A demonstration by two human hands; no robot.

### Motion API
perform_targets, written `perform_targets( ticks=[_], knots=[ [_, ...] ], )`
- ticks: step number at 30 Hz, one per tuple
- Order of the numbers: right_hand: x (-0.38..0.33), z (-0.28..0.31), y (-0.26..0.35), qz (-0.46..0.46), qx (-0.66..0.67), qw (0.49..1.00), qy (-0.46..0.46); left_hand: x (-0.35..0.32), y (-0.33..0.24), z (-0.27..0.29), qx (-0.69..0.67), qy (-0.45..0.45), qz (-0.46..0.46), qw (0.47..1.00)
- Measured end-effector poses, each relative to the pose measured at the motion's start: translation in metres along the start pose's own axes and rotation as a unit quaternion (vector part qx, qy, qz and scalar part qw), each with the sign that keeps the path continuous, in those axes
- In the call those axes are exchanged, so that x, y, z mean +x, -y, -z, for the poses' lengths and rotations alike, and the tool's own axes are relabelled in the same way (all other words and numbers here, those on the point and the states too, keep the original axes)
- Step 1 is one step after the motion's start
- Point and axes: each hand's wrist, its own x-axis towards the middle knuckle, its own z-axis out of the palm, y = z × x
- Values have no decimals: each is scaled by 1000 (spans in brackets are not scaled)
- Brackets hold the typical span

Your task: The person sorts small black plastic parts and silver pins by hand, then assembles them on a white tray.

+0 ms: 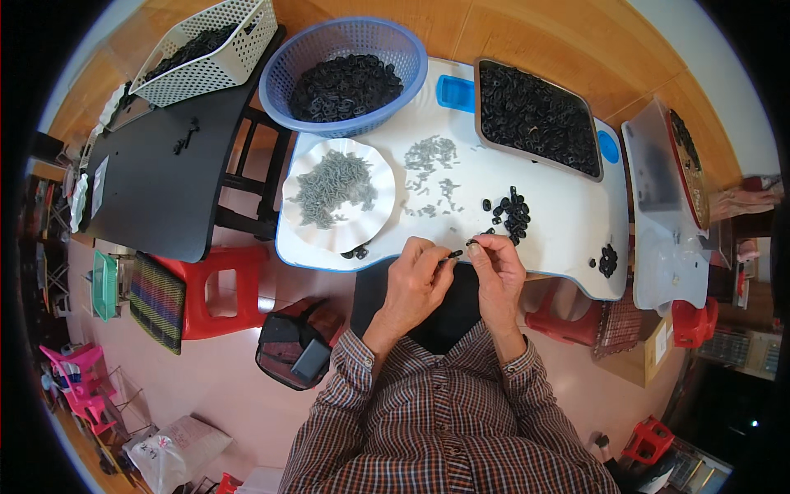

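white table (568, 222), blue basket (346, 74), metal tray (536, 105), white plate (339, 196), loose grey pins (432, 177), black rings (512, 212)

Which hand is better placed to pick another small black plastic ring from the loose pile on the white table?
Probably the right hand: it sits just below the loose pile of small black plastic rings, while the left hand is farther away.

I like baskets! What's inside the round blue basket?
The round blue basket holds a heap of small black ring-shaped parts. Only the top of the heap shows; the basket's bottom and anything under the pile are covered.
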Motion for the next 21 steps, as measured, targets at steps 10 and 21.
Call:
perform_targets(
  ticks=[10,21],
  knots=[
    [-13,-10,18,-5,-2,1000,12,-7,-11,7,-292,18,142,946],
    [-22,-23,26,-10,17,1000,-15,-11,-17,12,-423,9,210,882]
  ],
)
